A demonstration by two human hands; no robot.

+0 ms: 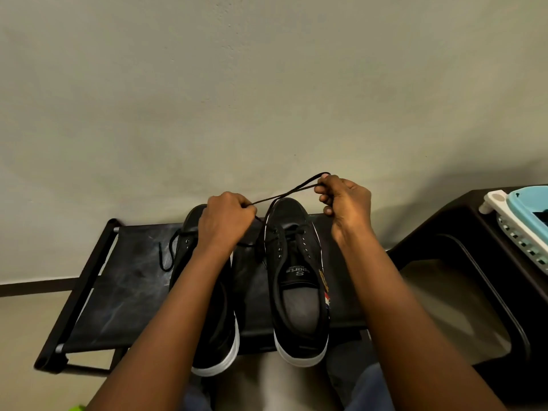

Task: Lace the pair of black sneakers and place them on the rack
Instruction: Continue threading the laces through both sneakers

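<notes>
Left sneaker (207, 307): black upper, white sole. Right sneaker (296, 280): black upper, white sole, grey insole, white lettering on tongue, red-white-blue mark on right side. Lace (284, 194): black. Rack (118, 280): black fabric with pale scuff streaks, black frame. Wall (267, 84): plain off-white. Basket (527, 221), far right: pale blue and white.

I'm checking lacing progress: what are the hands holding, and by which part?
Both hold the lace of the right sneaker: the left hand grips one free end near the eyelets, the right hand pinches the other, pulled up.
</notes>
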